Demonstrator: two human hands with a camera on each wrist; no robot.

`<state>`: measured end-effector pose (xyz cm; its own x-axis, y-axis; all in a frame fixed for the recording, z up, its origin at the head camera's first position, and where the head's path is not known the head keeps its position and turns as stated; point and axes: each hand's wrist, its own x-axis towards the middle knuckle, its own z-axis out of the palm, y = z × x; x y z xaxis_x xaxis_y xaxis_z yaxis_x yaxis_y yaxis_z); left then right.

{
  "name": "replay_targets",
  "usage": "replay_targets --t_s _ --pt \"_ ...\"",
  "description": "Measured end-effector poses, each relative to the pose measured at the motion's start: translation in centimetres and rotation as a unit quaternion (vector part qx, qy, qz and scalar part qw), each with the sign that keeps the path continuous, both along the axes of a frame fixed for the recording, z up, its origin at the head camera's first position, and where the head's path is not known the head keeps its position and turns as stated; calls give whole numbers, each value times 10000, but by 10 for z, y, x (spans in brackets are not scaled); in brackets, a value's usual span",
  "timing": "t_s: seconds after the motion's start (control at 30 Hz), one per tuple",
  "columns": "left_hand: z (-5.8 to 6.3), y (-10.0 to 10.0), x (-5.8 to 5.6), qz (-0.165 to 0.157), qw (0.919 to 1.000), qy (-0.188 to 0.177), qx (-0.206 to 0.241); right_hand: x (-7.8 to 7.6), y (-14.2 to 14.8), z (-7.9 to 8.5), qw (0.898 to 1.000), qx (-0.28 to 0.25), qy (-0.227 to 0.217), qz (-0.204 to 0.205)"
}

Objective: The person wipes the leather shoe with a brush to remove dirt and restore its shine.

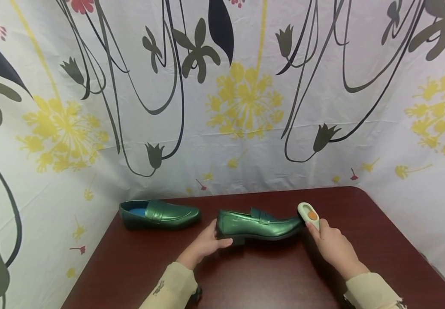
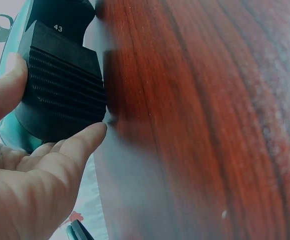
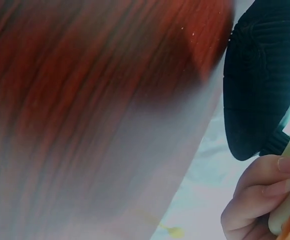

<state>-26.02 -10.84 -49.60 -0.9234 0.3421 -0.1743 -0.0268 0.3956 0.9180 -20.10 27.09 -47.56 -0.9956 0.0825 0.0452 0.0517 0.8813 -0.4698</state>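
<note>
A shiny green loafer point(image 1: 261, 225) is held with its toe towards the right, its black sole point(image 3: 259, 85) facing the right wrist camera. My left hand point(image 1: 205, 243) grips the back of this loafer around its ridged black heel point(image 2: 65, 82); the number 43 shows on the sole. At the toe, my right hand point(image 1: 336, 247) holds a small pale green brush point(image 1: 308, 214) with an orange part on top. Its dark bristles point(image 3: 274, 144) are at the toe tip; whether they touch it, I cannot tell.
A second green loafer point(image 1: 174, 214) with a blue insole stands at the back left of the dark red-brown table point(image 1: 261, 279). A white cloth with printed flowers point(image 1: 241, 159) hangs behind the table and along its sides.
</note>
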Motion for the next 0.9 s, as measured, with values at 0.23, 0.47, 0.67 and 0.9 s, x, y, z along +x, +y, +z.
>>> replay_targets --t_s 0.23,0.47,0.67,0.9 --pt "0 0 1 19 10000 10 -9 1 -4 0 10000 77 27 29" --pt "-1 0 -2 46 10000 26 -69 2 -7 2 9999 89 42 32" --pt "0 0 -2 57 10000 -14 -32 3 -11 5 10000 55 35 43" --pt "2 1 0 74 10000 -8 -40 4 -16 6 9999 70 64 35"
